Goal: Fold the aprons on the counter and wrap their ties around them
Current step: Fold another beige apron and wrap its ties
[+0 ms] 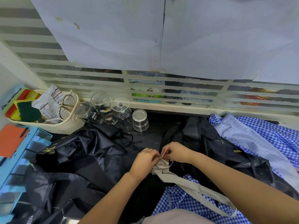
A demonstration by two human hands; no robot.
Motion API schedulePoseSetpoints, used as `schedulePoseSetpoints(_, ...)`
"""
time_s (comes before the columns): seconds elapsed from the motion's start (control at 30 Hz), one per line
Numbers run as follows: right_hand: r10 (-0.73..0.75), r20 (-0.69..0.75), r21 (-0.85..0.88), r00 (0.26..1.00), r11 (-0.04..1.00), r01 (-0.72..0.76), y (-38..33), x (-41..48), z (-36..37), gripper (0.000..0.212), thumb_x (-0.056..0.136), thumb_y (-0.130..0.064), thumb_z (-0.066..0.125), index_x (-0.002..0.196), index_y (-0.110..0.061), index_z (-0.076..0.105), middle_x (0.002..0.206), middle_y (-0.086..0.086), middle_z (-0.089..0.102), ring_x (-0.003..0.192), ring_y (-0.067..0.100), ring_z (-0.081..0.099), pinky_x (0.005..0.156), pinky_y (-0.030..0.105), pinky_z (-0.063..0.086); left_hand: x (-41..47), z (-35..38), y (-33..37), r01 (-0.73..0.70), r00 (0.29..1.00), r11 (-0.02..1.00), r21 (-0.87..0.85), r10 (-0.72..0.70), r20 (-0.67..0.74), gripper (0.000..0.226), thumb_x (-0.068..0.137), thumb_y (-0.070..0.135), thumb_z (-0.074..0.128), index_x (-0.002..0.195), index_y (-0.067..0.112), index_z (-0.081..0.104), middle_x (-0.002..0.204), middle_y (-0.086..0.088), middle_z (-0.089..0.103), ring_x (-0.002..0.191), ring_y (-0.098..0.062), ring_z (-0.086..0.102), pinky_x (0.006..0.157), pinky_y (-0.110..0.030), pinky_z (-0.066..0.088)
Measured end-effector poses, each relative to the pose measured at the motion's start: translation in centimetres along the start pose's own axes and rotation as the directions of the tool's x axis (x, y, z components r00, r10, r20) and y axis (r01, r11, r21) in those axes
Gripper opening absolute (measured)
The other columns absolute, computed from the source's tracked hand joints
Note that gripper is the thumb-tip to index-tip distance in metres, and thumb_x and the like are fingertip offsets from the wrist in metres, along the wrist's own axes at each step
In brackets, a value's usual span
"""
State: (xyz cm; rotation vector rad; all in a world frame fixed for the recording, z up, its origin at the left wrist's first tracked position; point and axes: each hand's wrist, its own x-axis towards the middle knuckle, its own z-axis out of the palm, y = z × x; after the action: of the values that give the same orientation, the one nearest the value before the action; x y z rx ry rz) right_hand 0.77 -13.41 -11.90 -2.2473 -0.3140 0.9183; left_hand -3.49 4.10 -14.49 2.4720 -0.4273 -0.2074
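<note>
Hands meet mid-frame, over dark counter [150, 138]. Our left hand [145, 159] holds small beige bundle [161, 166]. Our right hand [176, 153] pinches thin tie [163, 153] just above it. We think beige apron is nearly done: folded small, tie going round. Long strap [202, 189] trails loose toward 5 o'clock. Lots left, we think. Black apron [84, 159] at 9 o'clock, crumpled. Second black apron [218, 151] at 2 o'clock. Checked apron [267, 139] at 3 o'clock. Second checked apron [182, 199] at 6 o'clock. None folded yet.
</note>
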Motion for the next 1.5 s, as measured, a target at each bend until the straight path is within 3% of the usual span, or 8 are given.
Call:
schedulePoseSetpoints(0.23,-0.05,-0.015,0.135,0.999,0.99,0.052,0.1,-0.1,1.8,0.023,0.087,-0.003,0.063,0.107,-0.008,0.071,0.077,-0.014,0.06,0.067,-0.007,0.056,0.067,0.008,0.043,-1.7,1.2,0.0,-0.012,0.995,0.999,-0.037,0.009,-0.096,0.012,0.091,0.01,0.059,0.102,0.007,0.063,0.099,-0.004,0.059,0.086,-0.016,0.061,0.08,-0.018,0.042)
schedulePoseSetpoints(0.37,0.01,-0.076,0.3,0.997,0.954,0.014,0.4,-0.3,2.6,0.019,0.087,0.0,0.063,0.101,-0.007,0.073,0.078,-0.011,0.064,0.067,-0.009,0.059,0.067,0.008,0.044,-2.0,1.4,0.2,0.044,0.99,0.997,-0.07,-0.053,-0.129,0.012,0.092,0.015,0.059,0.101,0.008,0.06,0.099,-0.003,0.057,0.079,-0.017,0.061,0.071,-0.033,0.051)
schedulePoseSetpoints(0.73,0.085,-0.139,0.344,0.987,0.939,-0.033,-0.3,-0.4,3.7,0.014,0.087,-0.007,0.062,0.078,-0.017,0.058,0.075,-0.003,0.059,0.064,0.006,0.054,0.062,0.018,0.046,-3.1,1.4,-0.4,0.103,0.985,0.991,0.081,-0.09,-0.149,0.008,0.092,0.017,0.057,0.093,0.01,0.058,0.084,-0.002,0.062,0.08,-0.017,0.054,0.064,-0.026,0.039)
schedulePoseSetpoints(1.03,0.108,0.091,0.464,0.99,0.875,-0.138,-0.1,-1.3,1.7,0.03,0.093,-0.027,0.058,0.064,-0.019,0.055,0.064,-0.009,0.054,0.062,0.006,0.046,0.062,0.02,0.035,-4.2,1.5,-1.0,0.019,0.977,0.999,0.041,-0.01,-0.211,0.015,0.081,0.025,0.05,0.072,0.013,0.052,0.067,0.004,0.056,0.061,-0.013,0.052,0.051,-0.023,0.041)
schedulePoseSetpoints(1.13,0.131,-0.057,0.669,0.99,0.741,-0.059,0.1,-1.1,1.2,0.036,0.093,-0.031,0.056,0.065,-0.009,0.054,0.057,-0.013,0.057,0.068,0.01,0.05,0.071,0.024,0.035,-4.4,1.9,-1.5,0.003,0.977,1.0,0.008,-0.002,-0.213,0.017,0.082,0.027,0.044,0.074,0.015,0.054,0.069,0.005,0.056,0.065,-0.009,0.048,0.056,-0.022,0.04)
schedulePoseSetpoints(1.23,0.099,-0.022,0.914,0.995,0.406,-0.02,0.0,-1.5,0.2,0.046,0.097,-0.024,0.047,0.059,-0.006,0.064,0.088,0.001,0.073,0.101,0.015,0.064,0.094,0.026,0.042,-4.9,2.1,-2.0,-0.004,0.978,0.997,-0.071,-0.011,-0.21,0.019,0.086,0.027,0.044,0.079,0.014,0.056,0.074,0.003,0.059,0.069,-0.008,0.049,0.062,-0.024,0.041)
schedulePoseSetpoints(1.33,0.065,0.019,0.982,0.998,0.187,-0.031,0.2,-1.8,0.0,0.054,0.098,-0.024,0.046,0.046,-0.012,0.051,0.061,0.007,0.057,0.077,0.023,0.066,0.095,0.038,0.047,-5.1,2.0,-2.3,-0.056,0.982,0.994,-0.097,0.037,-0.186,0.018,0.091,0.027,0.047,0.083,0.014,0.057,0.079,0.003,0.06,0.074,-0.007,0.05,0.066,-0.019,0.041)
schedulePoseSetpoints(1.5,0.208,-0.057,0.883,0.976,0.467,-0.048,0.6,-1.1,0.3,0.045,0.099,-0.027,0.048,0.057,-0.016,0.037,0.054,0.0,0.031,0.051,0.014,0.035,0.078,0.03,0.05,-5.5,1.5,-2.3,-0.036,0.982,0.991,-0.125,0.011,-0.191,0.034,0.094,0.036,0.039,0.083,0.01,0.058,0.083,0.003,0.057,0.079,-0.01,0.048,0.071,-0.02,0.04)
